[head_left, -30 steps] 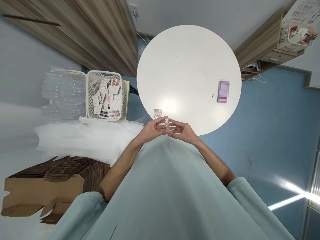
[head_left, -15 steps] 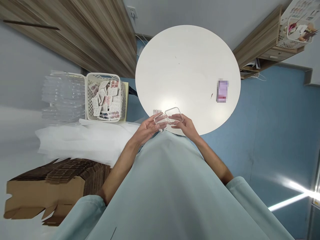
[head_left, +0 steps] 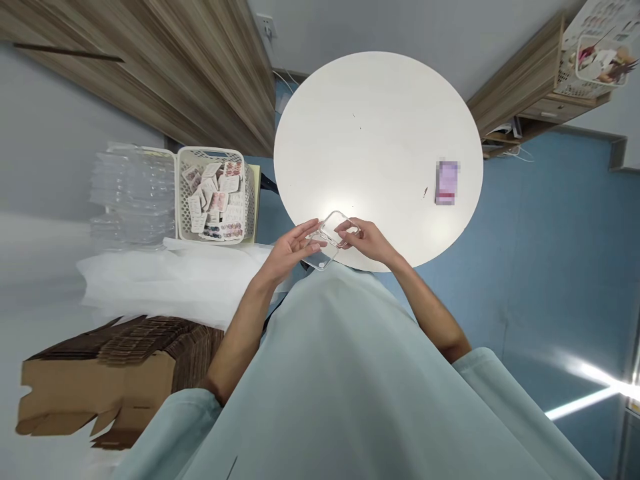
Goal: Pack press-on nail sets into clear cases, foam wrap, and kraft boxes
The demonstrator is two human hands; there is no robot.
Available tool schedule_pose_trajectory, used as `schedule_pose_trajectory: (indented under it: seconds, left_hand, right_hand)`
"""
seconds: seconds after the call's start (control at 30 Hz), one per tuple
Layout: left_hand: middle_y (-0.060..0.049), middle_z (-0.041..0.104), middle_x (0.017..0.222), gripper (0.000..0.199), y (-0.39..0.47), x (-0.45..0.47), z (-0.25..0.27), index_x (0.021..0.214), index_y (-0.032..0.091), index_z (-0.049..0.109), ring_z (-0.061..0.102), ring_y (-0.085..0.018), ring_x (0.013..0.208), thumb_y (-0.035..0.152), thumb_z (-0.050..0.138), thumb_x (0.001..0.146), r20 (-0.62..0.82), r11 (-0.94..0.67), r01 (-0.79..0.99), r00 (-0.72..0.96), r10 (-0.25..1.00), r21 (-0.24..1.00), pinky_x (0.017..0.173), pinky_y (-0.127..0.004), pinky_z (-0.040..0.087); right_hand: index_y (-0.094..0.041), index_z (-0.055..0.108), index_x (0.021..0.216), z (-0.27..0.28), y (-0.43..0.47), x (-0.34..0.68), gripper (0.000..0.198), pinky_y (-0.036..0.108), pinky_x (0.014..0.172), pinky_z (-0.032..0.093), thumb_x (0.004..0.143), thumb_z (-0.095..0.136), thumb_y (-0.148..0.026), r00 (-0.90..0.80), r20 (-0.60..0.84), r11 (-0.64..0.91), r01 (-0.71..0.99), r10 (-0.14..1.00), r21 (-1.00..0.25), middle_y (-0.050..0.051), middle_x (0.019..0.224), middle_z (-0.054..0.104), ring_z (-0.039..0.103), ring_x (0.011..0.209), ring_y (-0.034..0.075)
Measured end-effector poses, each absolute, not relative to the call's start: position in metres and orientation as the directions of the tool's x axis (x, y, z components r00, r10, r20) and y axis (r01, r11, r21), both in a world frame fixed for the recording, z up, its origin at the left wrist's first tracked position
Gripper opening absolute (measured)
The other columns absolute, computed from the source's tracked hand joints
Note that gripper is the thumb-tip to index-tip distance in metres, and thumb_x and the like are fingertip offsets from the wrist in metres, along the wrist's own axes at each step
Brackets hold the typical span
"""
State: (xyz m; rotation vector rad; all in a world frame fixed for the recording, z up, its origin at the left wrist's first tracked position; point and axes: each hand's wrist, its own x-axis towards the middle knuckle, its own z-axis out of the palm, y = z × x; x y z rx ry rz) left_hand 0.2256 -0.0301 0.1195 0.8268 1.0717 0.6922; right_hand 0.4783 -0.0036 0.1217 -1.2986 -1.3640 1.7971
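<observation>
A clear plastic case [head_left: 332, 227], unfolded into two hinged halves, is held over the near edge of the white round table. My left hand [head_left: 289, 253] has its thumb and fingers around the case's lower left half, the thumb lying over it. My right hand [head_left: 371, 240] pinches the right side of the upper half between thumb and fingers. Both halves look see-through, with nothing visible inside. Parts of the fingers show through the plastic.
On the round table [head_left: 380, 133] lies a blurred purple item [head_left: 447, 182] at the right. To my left are a white basket [head_left: 249, 200] of small cards, stacked clear plastic packaging [head_left: 133, 193], white sheets [head_left: 165, 280] and flattened cardboard boxes [head_left: 95, 383].
The case has turned between my hands, its halves now lying diagonally. My left fingers have straightened somewhat. A small reddish strip seen by the left fingertips no longer shows.
</observation>
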Motion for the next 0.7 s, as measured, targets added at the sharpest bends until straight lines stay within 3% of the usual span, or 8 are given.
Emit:
schedule_pose_trajectory:
  seconds: [0.13,0.3,0.4,0.53,0.7]
  left_hand:
    - [-0.018,0.063,0.156,0.073,-0.034,0.217,0.118,0.15,0.023,0.065,0.073,-0.034,0.124,0.043,0.09,0.084,-0.482,0.537,-0.119,0.311,0.819,0.835,0.107,-0.05,0.059]
    - [-0.014,0.067,0.152,0.063,-0.045,0.201,0.113,0.139,0.022,0.072,0.074,-0.031,0.124,0.035,0.092,0.081,-0.557,0.564,-0.27,0.11,0.823,0.78,0.107,-0.043,0.059]
    - [-0.014,0.064,0.156,0.06,-0.056,0.185,0.11,0.138,0.023,0.072,0.071,-0.029,0.13,0.028,0.091,0.081,-0.592,0.555,-0.347,-0.002,0.806,0.757,0.107,-0.04,0.06]
    - [-0.012,0.063,0.158,0.058,-0.075,0.163,0.109,0.138,0.024,0.07,0.069,-0.028,0.134,0.025,0.089,0.083,-0.616,0.537,-0.408,-0.086,0.783,0.739,0.106,-0.037,0.06]
    - [-0.013,0.071,0.148,0.061,-0.095,0.145,0.109,0.14,0.022,0.068,0.07,-0.026,0.132,0.025,0.09,0.084,-0.625,0.512,-0.459,-0.127,0.77,0.726,0.108,-0.035,0.058]
  right_hand:
    - [-0.023,0.07,0.111,0.118,0.016,0.462,0.046,0.036,0.082,0.07,0.091,0.077,-0.064,-0.417,-0.373,-0.334,0.167,0.829,-0.928,0.003,0.113,0.072,0.078,0.079,0.016]
    - [-0.024,0.069,0.119,0.093,0.041,0.435,0.053,0.033,0.081,0.067,0.096,0.067,-0.071,-0.401,-0.383,-0.353,0.149,0.832,-0.924,0.004,0.109,0.073,0.076,0.085,0.017]
    - [-0.024,0.068,0.122,0.065,0.052,0.423,0.044,0.033,0.083,0.063,0.102,0.062,-0.062,-0.356,-0.411,-0.295,0.337,0.839,-0.894,0.005,0.11,0.074,0.075,0.086,0.017]
    - [-0.02,0.066,0.129,0.025,0.055,0.41,0.04,0.035,0.092,0.057,0.096,0.077,-0.04,-0.305,-0.479,-0.124,0.726,0.823,-0.676,0.011,0.127,0.07,0.071,0.101,0.022]
    - [-0.018,0.06,0.139,-0.005,0.044,0.396,0.054,0.033,0.079,0.054,0.093,0.082,-0.036,-0.256,-0.539,-0.001,0.903,0.802,-0.431,0.016,0.143,0.058,0.069,0.109,0.027]
